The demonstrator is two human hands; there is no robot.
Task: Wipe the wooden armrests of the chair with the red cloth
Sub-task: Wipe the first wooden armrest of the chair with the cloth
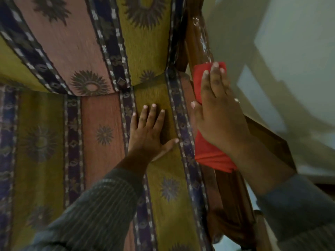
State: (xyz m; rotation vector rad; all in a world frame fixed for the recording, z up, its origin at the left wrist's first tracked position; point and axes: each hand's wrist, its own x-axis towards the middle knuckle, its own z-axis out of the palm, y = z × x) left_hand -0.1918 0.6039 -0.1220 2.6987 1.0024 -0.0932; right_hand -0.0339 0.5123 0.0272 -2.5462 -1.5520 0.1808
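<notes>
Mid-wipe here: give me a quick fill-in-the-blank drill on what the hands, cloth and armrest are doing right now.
1. The right hand presses a cloth coloured ____.
2. That cloth lies on the chair's wooden ____.
3. The left hand lies flat, fingers spread, on the patterned seat ____.
4. White specks show on the armrest ____ the cloth, toward the backrest.

Missing words: red; armrest; cushion; beyond

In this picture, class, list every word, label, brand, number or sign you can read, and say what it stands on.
None: no readable text anywhere. The seat cushion carries only woven sun and stripe patterns. The red cloth, the wooden armrest and both sleeves are plain.
</notes>
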